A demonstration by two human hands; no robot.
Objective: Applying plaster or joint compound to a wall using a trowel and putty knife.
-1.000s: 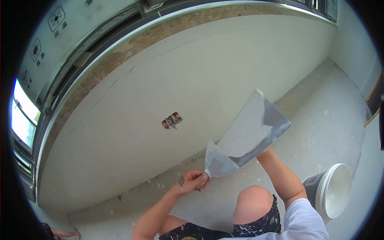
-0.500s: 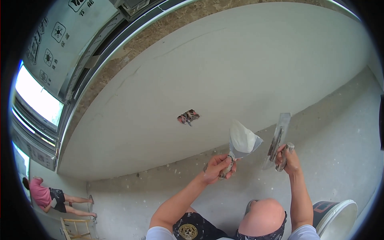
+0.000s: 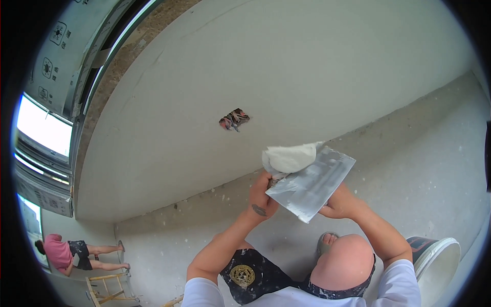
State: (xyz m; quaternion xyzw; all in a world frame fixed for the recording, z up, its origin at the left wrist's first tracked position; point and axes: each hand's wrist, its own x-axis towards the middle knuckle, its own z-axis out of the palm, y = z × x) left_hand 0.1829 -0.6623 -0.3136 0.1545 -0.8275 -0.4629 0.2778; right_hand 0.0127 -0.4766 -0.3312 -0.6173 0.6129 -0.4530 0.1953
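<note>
My left hand (image 3: 263,195) grips the handle of a putty knife (image 3: 289,157) whose blade carries a lump of white plaster. My right hand (image 3: 339,202) holds a wide metal trowel (image 3: 312,183) from below, its flat grey face turned up. The knife blade rests against the trowel's upper edge. Both tools are in front of a smooth white plastered wall (image 3: 286,77). A small hole with wires (image 3: 233,119) sits in the wall above the tools.
A white bucket (image 3: 439,262) stands on the concrete floor at lower right, beside my bare knee (image 3: 346,262). At far left another person (image 3: 66,254) bends near a wooden stool (image 3: 108,289). A bright window (image 3: 43,128) is on the left.
The knife and trowel, held apart half a second ago, have come together. The trowel now lies flat with the loaded knife at its edge. The view has tilted upward along the wall.
</note>
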